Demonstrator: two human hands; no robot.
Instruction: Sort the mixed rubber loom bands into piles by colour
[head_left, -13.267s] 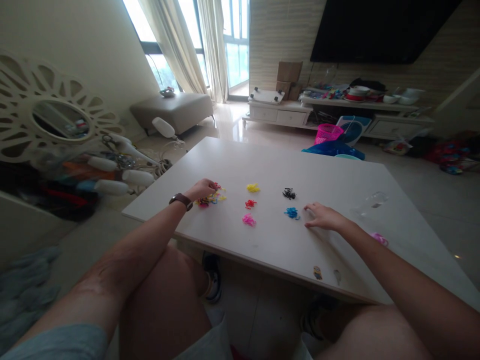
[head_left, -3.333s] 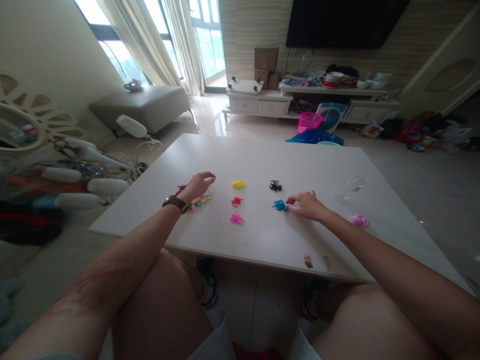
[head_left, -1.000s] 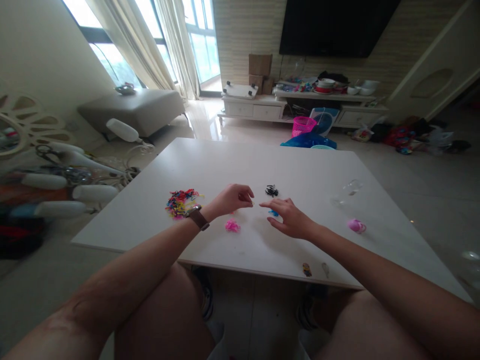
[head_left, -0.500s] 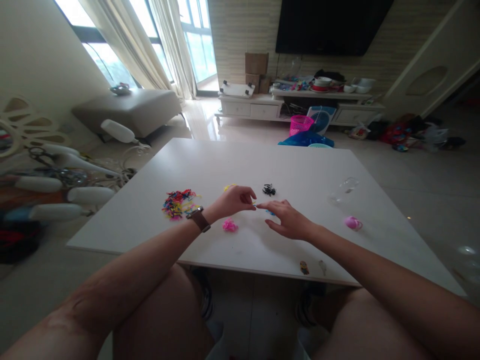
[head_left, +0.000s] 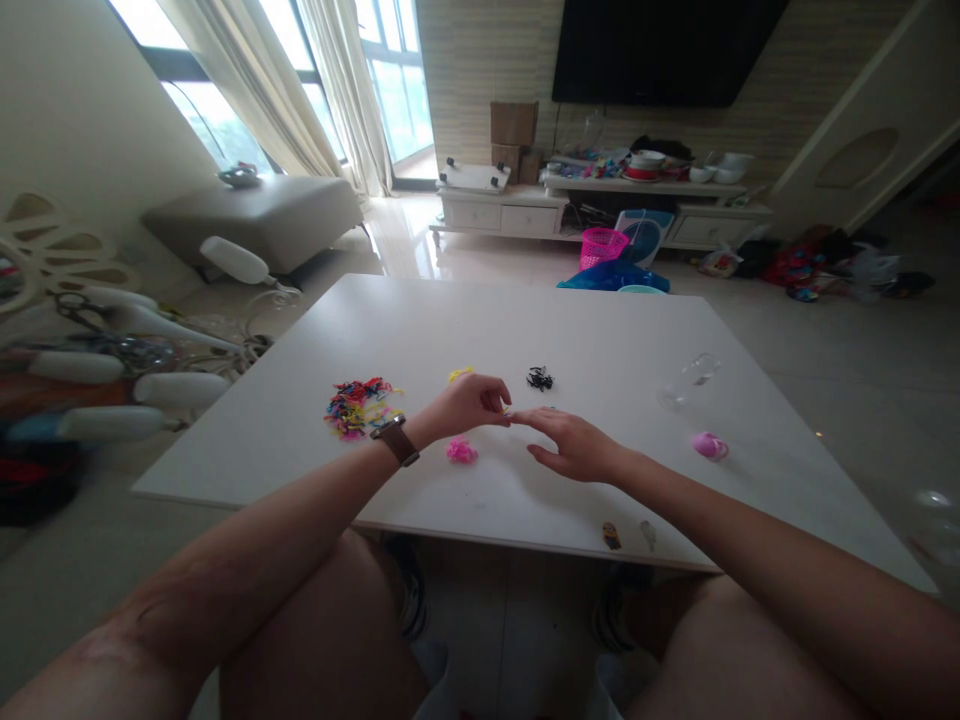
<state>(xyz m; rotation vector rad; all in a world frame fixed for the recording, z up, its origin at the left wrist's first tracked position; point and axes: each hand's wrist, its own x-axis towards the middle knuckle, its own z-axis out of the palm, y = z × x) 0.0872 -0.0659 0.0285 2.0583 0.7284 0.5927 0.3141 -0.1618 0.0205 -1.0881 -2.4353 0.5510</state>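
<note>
My left hand [head_left: 480,400], with a brown-strapped watch on its wrist, is pinched shut at the middle of the white table [head_left: 585,325]. A tiny yellowish rubber band [head_left: 507,408] shows at its fingertips, too small to make out fully. My right hand [head_left: 574,445] is open, palm down, its index finger stretched to the left fingertips and its thumb apart. Around the hands lie small piles of rubber bands: pink [head_left: 461,451] in front, black [head_left: 539,379] behind, yellow [head_left: 460,374] partly behind my left hand. A larger mixed-colour pile [head_left: 356,408] spreads at the left.
At the right are a clear plastic container [head_left: 690,382] and a pink rounded object [head_left: 709,446]. A small cartoon figure [head_left: 611,535] and a pale small piece [head_left: 648,535] lie near the front edge. Beyond the table stand a pink basket [head_left: 602,246] and a low cabinet [head_left: 499,213].
My right hand has shifted slightly left, its index fingertip now against the left fingertips. The blue pile beneath it is now almost wholly covered. My left hand stays nearly in place.
</note>
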